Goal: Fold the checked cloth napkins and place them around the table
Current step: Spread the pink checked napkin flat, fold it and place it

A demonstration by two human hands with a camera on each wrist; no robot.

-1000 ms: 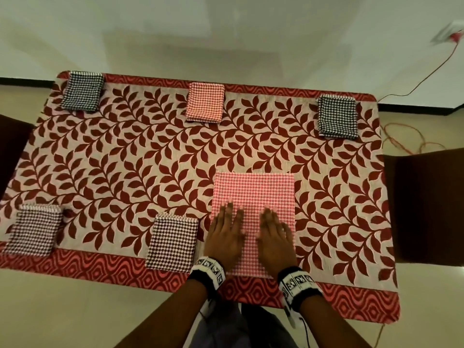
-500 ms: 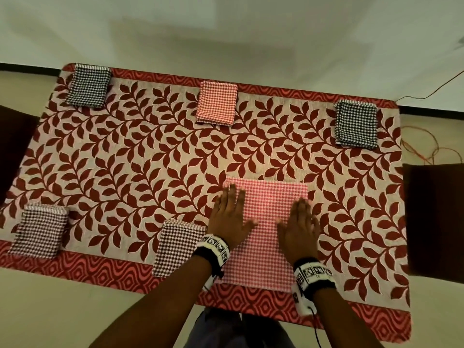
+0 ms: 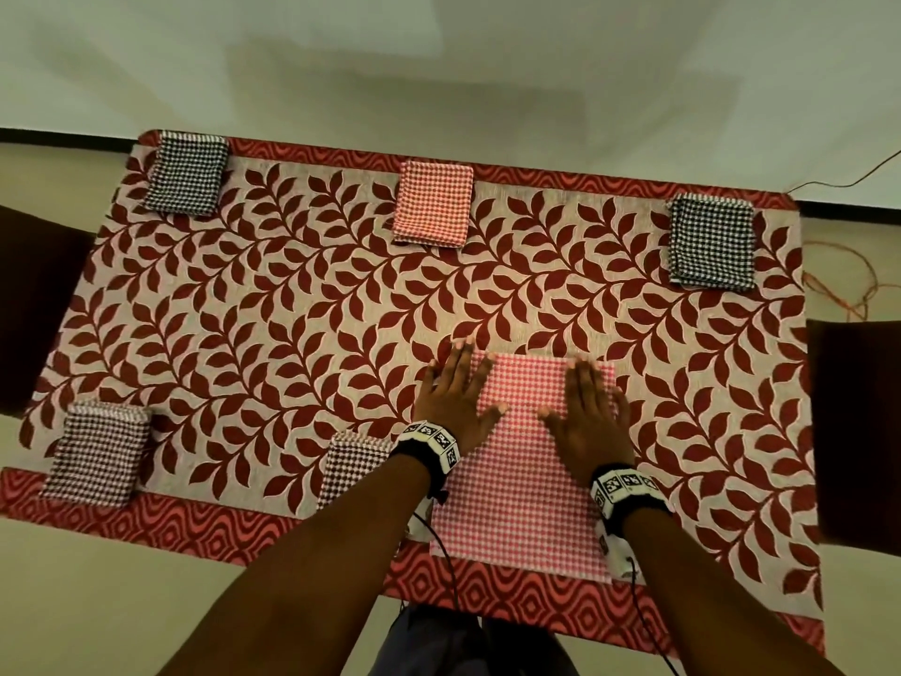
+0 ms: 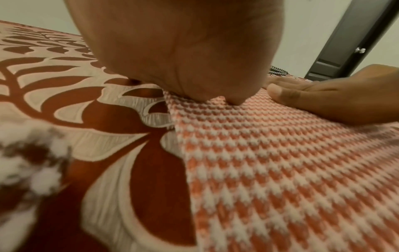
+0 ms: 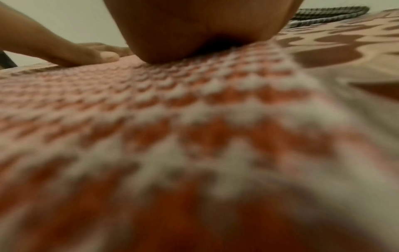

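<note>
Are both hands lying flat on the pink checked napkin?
Yes, the left hand and the right hand rest with straight fingers on the pink checked napkin.

Table against a pale wall

The leaf-patterned tablecloth (image 3: 302, 324) fills the centre; a pale wall (image 3: 439, 65) lies at 12 o'clock, 2 dark chairs (image 3: 853, 431) stand at 3 and 9, and an orange cable (image 3: 848, 280) trails at 2.
</note>
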